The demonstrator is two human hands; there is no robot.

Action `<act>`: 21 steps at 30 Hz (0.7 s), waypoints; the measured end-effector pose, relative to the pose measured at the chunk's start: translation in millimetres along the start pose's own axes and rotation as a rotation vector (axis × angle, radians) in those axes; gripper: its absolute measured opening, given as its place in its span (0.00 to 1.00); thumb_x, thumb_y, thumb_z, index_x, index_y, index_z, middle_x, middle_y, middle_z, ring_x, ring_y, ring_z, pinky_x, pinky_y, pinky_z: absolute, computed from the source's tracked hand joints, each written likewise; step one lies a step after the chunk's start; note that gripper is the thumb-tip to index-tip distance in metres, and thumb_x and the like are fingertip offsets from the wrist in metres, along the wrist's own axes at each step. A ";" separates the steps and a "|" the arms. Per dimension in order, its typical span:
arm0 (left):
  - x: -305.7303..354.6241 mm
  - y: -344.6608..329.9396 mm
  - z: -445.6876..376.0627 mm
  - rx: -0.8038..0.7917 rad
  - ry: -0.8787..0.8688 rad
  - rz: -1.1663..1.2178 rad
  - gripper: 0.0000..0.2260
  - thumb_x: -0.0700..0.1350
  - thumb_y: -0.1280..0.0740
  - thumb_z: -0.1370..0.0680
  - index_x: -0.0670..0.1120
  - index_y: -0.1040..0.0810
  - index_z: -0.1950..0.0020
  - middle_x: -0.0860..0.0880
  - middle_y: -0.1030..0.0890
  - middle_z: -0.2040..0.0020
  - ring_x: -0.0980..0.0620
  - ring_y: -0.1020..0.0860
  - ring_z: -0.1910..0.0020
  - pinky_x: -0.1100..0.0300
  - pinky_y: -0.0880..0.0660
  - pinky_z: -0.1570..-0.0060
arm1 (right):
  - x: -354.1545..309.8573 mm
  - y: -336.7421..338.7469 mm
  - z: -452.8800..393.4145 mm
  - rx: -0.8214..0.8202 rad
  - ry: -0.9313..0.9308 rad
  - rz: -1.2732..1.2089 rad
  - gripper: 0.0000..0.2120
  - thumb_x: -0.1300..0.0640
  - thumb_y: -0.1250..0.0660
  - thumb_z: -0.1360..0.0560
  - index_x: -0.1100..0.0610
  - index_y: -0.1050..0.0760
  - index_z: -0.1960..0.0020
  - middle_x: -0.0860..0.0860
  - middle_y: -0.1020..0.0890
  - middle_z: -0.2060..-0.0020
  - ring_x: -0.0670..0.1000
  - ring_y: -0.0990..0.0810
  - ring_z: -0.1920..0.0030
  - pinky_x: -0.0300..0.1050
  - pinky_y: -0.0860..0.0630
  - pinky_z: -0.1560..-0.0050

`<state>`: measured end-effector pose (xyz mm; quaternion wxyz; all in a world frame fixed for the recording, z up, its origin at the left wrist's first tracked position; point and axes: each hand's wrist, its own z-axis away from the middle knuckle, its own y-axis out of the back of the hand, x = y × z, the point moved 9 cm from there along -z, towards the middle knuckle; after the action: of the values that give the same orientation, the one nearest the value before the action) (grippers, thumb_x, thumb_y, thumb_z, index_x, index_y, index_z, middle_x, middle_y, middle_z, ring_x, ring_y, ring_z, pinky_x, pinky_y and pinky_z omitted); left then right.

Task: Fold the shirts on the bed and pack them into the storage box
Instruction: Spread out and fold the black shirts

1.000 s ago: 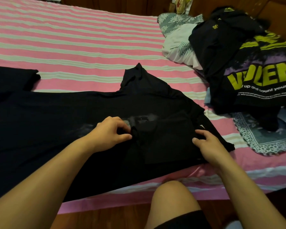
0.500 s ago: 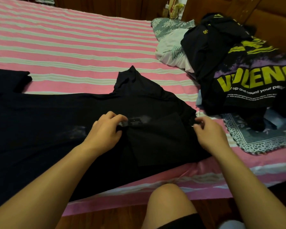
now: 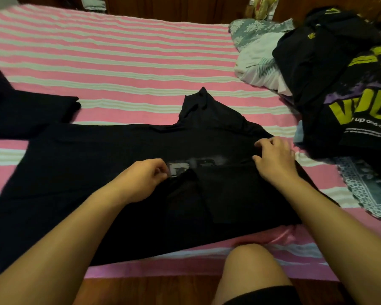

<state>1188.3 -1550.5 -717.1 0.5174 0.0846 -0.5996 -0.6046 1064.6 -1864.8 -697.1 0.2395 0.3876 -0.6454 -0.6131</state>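
A black shirt [image 3: 92, 172] lies spread across the near part of the pink-striped bed [image 3: 119, 62], its grey chest print partly covered by a folded flap. My left hand [image 3: 145, 177] pinches the flap's edge near the print. My right hand [image 3: 273, 159] grips the shirt's cloth at its right side, fingers curled over the fabric. One sleeve sticks up toward the far side. No storage box is in view.
A heap of dark shirts [image 3: 343, 84], one with yellow lettering, lies at the right on a patterned cloth [image 3: 365, 190]. Pillows [image 3: 257, 56] sit behind it. Another black garment [image 3: 26, 113] rests at the left. My knee [image 3: 251, 267] is against the bed's near edge.
My right hand has moved up and away from me along the shirt's right side. My left hand has kept its pinch on the flap, and more of the grey print shows.
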 end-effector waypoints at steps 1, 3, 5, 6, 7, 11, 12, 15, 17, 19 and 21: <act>-13.2 6.0 11.3 -0.050 0.000 -0.064 0.05 0.49 0.31 0.20 0.59 0.23 0.45 0.57 0.22 0.49 0.57 0.22 0.51 0.54 0.21 0.46 | -25.8 6.6 5.8 0.075 0.133 -0.027 0.15 0.54 0.30 0.23 0.51 0.23 0.37 0.53 0.25 0.40 0.58 0.29 0.37 0.57 0.31 0.35; -42.3 19.6 33.0 -0.078 0.003 -0.118 0.09 0.49 0.27 0.23 0.60 0.22 0.46 0.58 0.22 0.48 0.60 0.23 0.51 0.57 0.22 0.46 | -81.6 4.2 22.7 0.028 0.395 -0.179 0.10 0.55 0.29 0.23 0.50 0.19 0.42 0.49 0.22 0.46 0.55 0.26 0.41 0.53 0.28 0.38; -66.0 35.2 47.7 0.005 -0.002 -0.116 0.08 0.50 0.26 0.24 0.59 0.21 0.48 0.59 0.22 0.50 0.61 0.23 0.52 0.57 0.22 0.48 | -129.7 -11.3 40.4 -0.116 0.545 -0.310 0.08 0.52 0.29 0.23 0.48 0.18 0.44 0.45 0.21 0.49 0.50 0.26 0.45 0.49 0.27 0.40; -74.9 41.0 51.6 0.063 -0.016 -0.118 0.07 0.51 0.26 0.24 0.59 0.21 0.48 0.59 0.22 0.51 0.61 0.23 0.53 0.55 0.22 0.48 | -147.6 -16.4 47.3 -0.162 0.577 -0.358 0.08 0.51 0.30 0.22 0.48 0.18 0.44 0.44 0.20 0.49 0.48 0.25 0.46 0.47 0.28 0.41; -81.5 43.7 55.1 0.116 -0.037 -0.119 0.06 0.53 0.26 0.24 0.59 0.21 0.49 0.59 0.22 0.53 0.60 0.23 0.54 0.54 0.22 0.50 | -159.8 -21.5 51.5 -0.197 0.581 -0.386 0.09 0.49 0.30 0.22 0.47 0.19 0.43 0.43 0.21 0.49 0.47 0.26 0.46 0.45 0.28 0.42; -85.5 40.0 60.3 0.260 -0.077 -0.207 0.04 0.54 0.35 0.18 0.57 0.21 0.49 0.59 0.24 0.54 0.59 0.24 0.54 0.58 0.26 0.56 | -163.2 -31.1 61.6 -0.150 0.520 -0.362 0.05 0.55 0.30 0.22 0.49 0.19 0.47 0.42 0.23 0.53 0.45 0.26 0.48 0.41 0.29 0.46; -87.0 39.2 58.1 0.265 -0.035 -0.224 0.06 0.54 0.37 0.17 0.55 0.22 0.47 0.58 0.23 0.53 0.58 0.24 0.54 0.59 0.28 0.57 | -158.6 -25.8 64.4 -0.081 0.507 -0.408 0.05 0.58 0.30 0.22 0.50 0.19 0.48 0.43 0.22 0.54 0.46 0.25 0.49 0.41 0.28 0.47; -97.2 38.5 52.0 0.220 0.143 -0.223 0.10 0.55 0.41 0.15 0.53 0.24 0.45 0.54 0.22 0.51 0.54 0.23 0.55 0.55 0.27 0.58 | -149.1 -22.6 65.5 -0.040 0.412 -0.541 0.05 0.60 0.31 0.21 0.51 0.18 0.49 0.44 0.20 0.54 0.45 0.23 0.50 0.42 0.27 0.46; -99.0 39.2 51.2 0.201 0.180 -0.273 0.12 0.58 0.41 0.16 0.51 0.24 0.47 0.52 0.21 0.53 0.51 0.22 0.56 0.51 0.24 0.57 | -149.8 -36.4 62.8 -0.137 0.338 -0.503 0.06 0.57 0.34 0.19 0.48 0.20 0.48 0.43 0.21 0.53 0.44 0.24 0.49 0.44 0.26 0.45; -99.5 47.5 56.6 0.226 0.170 -0.334 0.15 0.60 0.41 0.17 0.51 0.25 0.51 0.52 0.21 0.55 0.50 0.22 0.58 0.51 0.23 0.57 | -155.3 -45.6 62.7 -0.188 0.334 -0.381 0.05 0.52 0.36 0.19 0.46 0.21 0.46 0.42 0.23 0.52 0.43 0.27 0.48 0.46 0.26 0.44; -110.8 59.7 69.1 0.214 0.163 -0.315 0.16 0.63 0.43 0.17 0.53 0.26 0.51 0.53 0.21 0.56 0.53 0.22 0.59 0.52 0.25 0.59 | -162.7 -50.0 64.8 -0.199 0.371 -0.257 0.05 0.48 0.35 0.19 0.44 0.22 0.45 0.41 0.25 0.50 0.43 0.30 0.46 0.45 0.28 0.42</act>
<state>1219.6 -1410.7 -707.6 0.4512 0.2805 -0.5961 -0.6020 1119.3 -1693.8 -727.6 0.3110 0.5467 -0.4722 -0.6176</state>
